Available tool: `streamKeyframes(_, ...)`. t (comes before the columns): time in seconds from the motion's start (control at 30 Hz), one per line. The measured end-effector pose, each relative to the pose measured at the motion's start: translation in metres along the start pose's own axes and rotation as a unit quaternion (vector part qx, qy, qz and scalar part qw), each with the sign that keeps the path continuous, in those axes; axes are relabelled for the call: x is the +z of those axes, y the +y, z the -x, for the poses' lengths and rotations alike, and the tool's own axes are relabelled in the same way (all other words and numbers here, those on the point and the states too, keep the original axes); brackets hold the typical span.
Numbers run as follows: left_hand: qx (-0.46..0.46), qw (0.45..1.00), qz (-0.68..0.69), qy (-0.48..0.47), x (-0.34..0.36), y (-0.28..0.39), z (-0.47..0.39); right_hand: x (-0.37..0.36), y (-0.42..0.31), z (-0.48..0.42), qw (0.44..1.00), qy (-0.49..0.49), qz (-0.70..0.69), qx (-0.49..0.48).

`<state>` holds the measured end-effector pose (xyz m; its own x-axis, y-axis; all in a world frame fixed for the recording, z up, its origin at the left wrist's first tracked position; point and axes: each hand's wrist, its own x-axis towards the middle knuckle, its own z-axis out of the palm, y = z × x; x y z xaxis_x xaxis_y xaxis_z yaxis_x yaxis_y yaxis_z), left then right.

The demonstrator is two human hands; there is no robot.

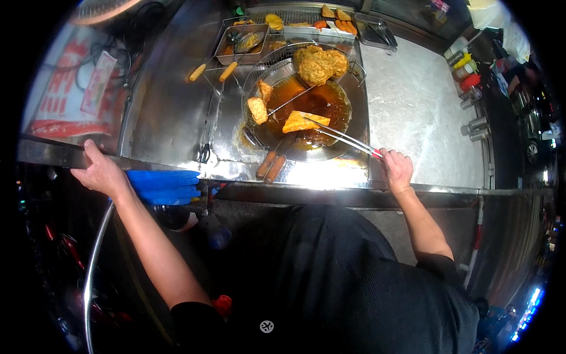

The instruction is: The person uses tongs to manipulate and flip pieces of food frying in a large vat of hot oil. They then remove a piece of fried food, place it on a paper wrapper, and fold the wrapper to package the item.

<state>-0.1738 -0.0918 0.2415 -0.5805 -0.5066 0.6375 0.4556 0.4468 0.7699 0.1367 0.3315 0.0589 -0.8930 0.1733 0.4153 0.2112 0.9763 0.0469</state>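
My right hand (399,170) grips long metal tongs (349,139) with a red section near my fingers. Their tips meet a golden fried piece (306,121) over the oil (318,95) in a round frying pan (360,119). Two more golden pieces (257,110) rest on the wire rack at the pan's left rim. Toward the back, large battered fritters (320,65) lie on the wire rack (265,62). Far to the left, my left hand (101,172) holds the counter's metal edge (48,152), thumb above it and fingers partly hidden.
Two wooden handles (271,167) project over the pan's front rim. A metal tray (242,44) with wooden-handled strainers stands behind left. Fried food lies on a back rack (300,20). Sauce bottles (468,73) line the right side; a blue cloth (163,186) hangs beside my left hand.
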Motion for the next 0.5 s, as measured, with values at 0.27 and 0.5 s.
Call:
streamKeyframes(0.27, 0.007, 0.999, -0.030, 0.009, -0.001, 0.001, 0.000, 0.002, -0.011, -0.012, 0.999, 0.002, -0.031, 0.012)
streamKeyframes(0.5, 0.000, 0.999, -0.032, 0.017, 0.000, -0.003, -0.001, 0.024, -0.041, -0.026, 0.959, -0.067, -0.184, 0.207)
